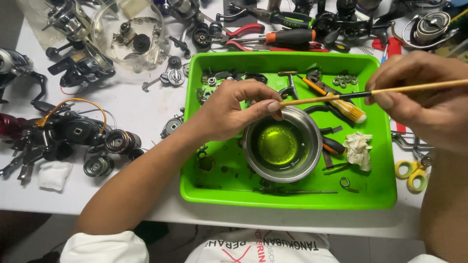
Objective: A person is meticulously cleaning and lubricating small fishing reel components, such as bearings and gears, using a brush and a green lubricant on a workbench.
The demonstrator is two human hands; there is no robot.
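My left hand [234, 107] hovers over the far left rim of a steel bowl [312, 163] of yellow-green liquid, thumb and fingers pinched on something small that I cannot make out. My right hand [424, 100] holds a thin brush with a wooden handle [336, 97]; its tip points at my left fingertips. The bowl stands in a bright green tray [380, 195].
The tray also holds a toothbrush [341, 104], a crumpled tissue [358, 148], washers and small metal parts. Fishing reels [73, 134] and reel parts lie on the white table at left. Pliers and screwdrivers [287, 36] sit beyond the tray, a clear round container [129, 34] at back left.
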